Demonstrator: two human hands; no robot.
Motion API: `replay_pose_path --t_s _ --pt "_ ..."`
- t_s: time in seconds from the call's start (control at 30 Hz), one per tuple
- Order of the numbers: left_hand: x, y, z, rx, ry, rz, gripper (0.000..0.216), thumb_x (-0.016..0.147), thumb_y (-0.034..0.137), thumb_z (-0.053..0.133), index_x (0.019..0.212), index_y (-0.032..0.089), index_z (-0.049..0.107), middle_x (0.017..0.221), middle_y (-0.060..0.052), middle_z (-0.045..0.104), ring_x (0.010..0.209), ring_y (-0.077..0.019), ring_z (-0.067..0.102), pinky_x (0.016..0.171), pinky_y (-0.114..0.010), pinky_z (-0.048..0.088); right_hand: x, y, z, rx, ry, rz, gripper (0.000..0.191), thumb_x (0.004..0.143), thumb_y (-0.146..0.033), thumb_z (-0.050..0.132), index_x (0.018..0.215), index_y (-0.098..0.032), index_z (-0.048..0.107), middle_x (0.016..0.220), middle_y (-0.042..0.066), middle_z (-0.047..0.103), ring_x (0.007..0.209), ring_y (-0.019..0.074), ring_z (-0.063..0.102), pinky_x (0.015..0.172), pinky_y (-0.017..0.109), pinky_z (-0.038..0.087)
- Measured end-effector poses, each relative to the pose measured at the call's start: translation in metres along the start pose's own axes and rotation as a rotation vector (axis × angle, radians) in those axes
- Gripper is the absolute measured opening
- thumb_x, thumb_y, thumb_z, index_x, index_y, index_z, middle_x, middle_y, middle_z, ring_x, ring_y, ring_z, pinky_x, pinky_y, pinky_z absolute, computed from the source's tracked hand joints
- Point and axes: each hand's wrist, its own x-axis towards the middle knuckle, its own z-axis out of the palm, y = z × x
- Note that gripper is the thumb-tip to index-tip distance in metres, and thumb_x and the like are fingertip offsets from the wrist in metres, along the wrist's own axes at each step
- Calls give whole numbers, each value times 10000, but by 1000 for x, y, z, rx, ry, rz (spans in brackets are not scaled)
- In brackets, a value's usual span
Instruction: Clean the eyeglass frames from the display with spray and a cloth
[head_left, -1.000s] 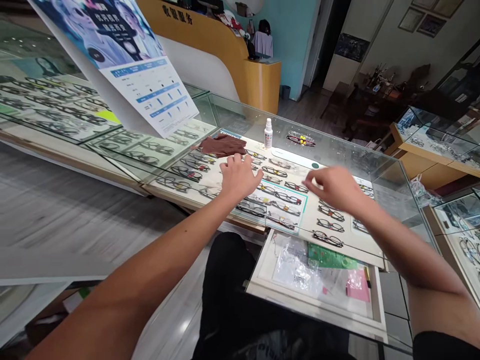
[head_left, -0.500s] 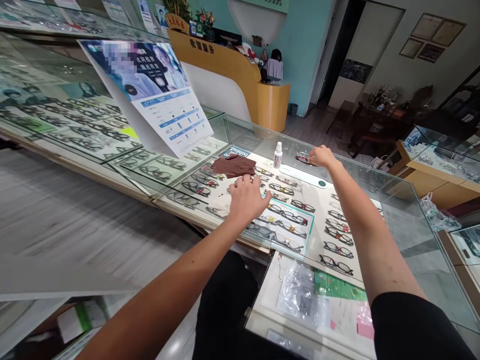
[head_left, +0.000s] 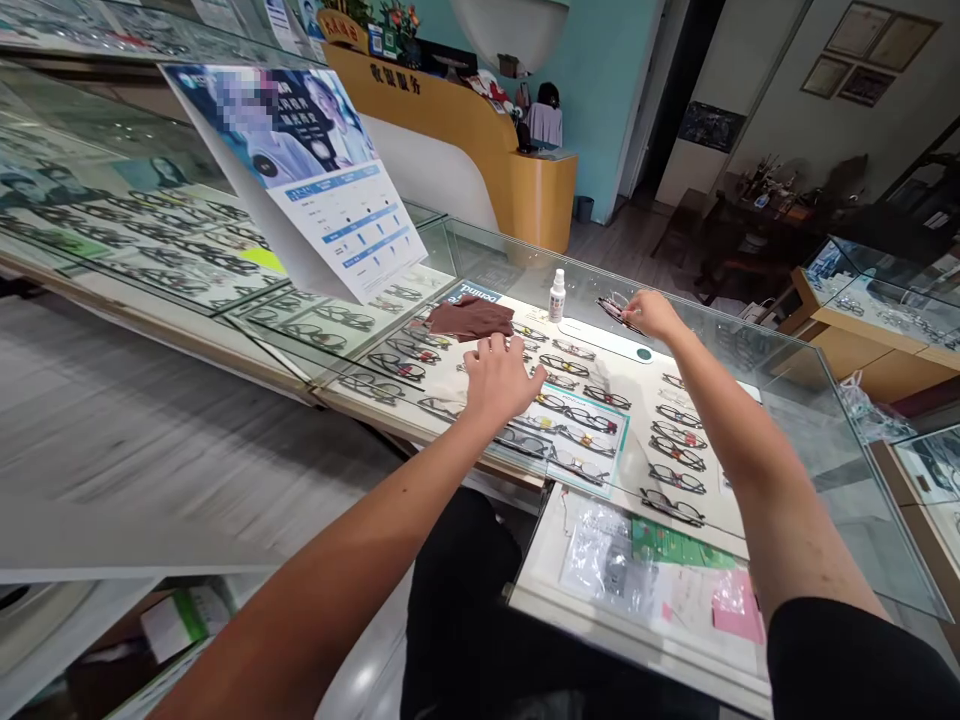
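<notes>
My right hand [head_left: 649,314] is closed on a pair of eyeglasses [head_left: 615,308] over the far side of the glass display counter [head_left: 480,250]. My left hand [head_left: 501,378] has its fingers spread, palm down, above the counter top just short of a brown cloth [head_left: 472,318]. The cloth lies crumpled on the glass. A small white spray bottle [head_left: 556,296] stands upright between the cloth and the eyeglasses. Rows of spectacle frames [head_left: 585,440] show under the glass, below both hands.
A desk calendar [head_left: 322,190] stands on the counter to the left. An open drawer [head_left: 630,600] with plastic bags and papers juts out before me. Farther back are a curved wooden reception desk [head_left: 544,200] and, at right, another display case [head_left: 885,320].
The eyeglasses in my right hand have turned, and that hand has shifted slightly right. My left hand stays spread near the cloth. The view has moved a little.
</notes>
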Motion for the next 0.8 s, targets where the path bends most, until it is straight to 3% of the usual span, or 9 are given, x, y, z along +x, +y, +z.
replay_pose_path --t_s 0.13,0.2,0.3,0.37,0.47,0.6,0.73,0.8 --pt "0 1 -1 8 -8 -2 483 980 470 467 1285 136 636 1371 -251 601 1289 -437 533 1066 -569 420 -81 -18 -20 385 109 -227 248 1032 -272 597 1015 -127 798 1205 119 714 1127 259 661 1045 369 489" --pt "0 1 -1 16 -12 -12 481 984 468 467 1293 138 630 1388 -251 593 1304 -442 523 1078 -570 408 -136 -31 -32 606 -22 -351 212 1025 -293 616 952 -171 772 1140 77 725 1068 229 672 1032 360 496" --pt "-1 1 -2 22 -22 -15 485 989 464 470 1315 138 618 1407 -253 582 1326 -448 509 1091 -569 395 -219 -54 -36 849 -361 -404 164 1010 -306 675 905 -210 757 1077 45 735 1025 215 685 1002 346 517" --pt "-1 1 -2 23 -27 -14 502 989 466 467 1336 132 609 1424 -260 569 1341 -454 499 1099 -571 389 -266 -67 -23 863 -505 -376 159 1030 -265 674 904 -224 762 1041 34 728 1009 204 687 955 325 522" --pt "-2 1 -2 16 -26 -8 539 988 478 449 1358 117 602 1437 -270 561 1349 -461 494 1107 -579 386 -309 -76 22 704 -534 -285 158 1023 -163 680 891 -211 752 1025 40 716 977 202 677 865 308 510" --pt "-2 1 -2 6 -17 -11 559 979 474 435 1366 109 604 1455 -276 556 1359 -465 491 1116 -586 384 -307 -67 93 428 -354 -268 129 1023 -114 664 950 -160 760 1027 87 717 982 229 657 880 330 497" --pt "-1 1 -1 9 -11 -17 552 975 469 432 1356 113 613 1443 -278 568 1348 -463 502 1110 -590 393 -257 -38 140 124 -99 -170 165 1054 -176 652 955 -141 778 1056 114 726 1015 263 630 899 370 493" --pt "-1 1 -2 11 -11 -18 547 976 469 433 1351 115 617 1427 -275 579 1340 -462 507 1110 -593 395 -227 -22 154 86 -31 -115 224 1090 -172 582 1017 -128 788 1134 132 724 1077 278 610 971 399 477"
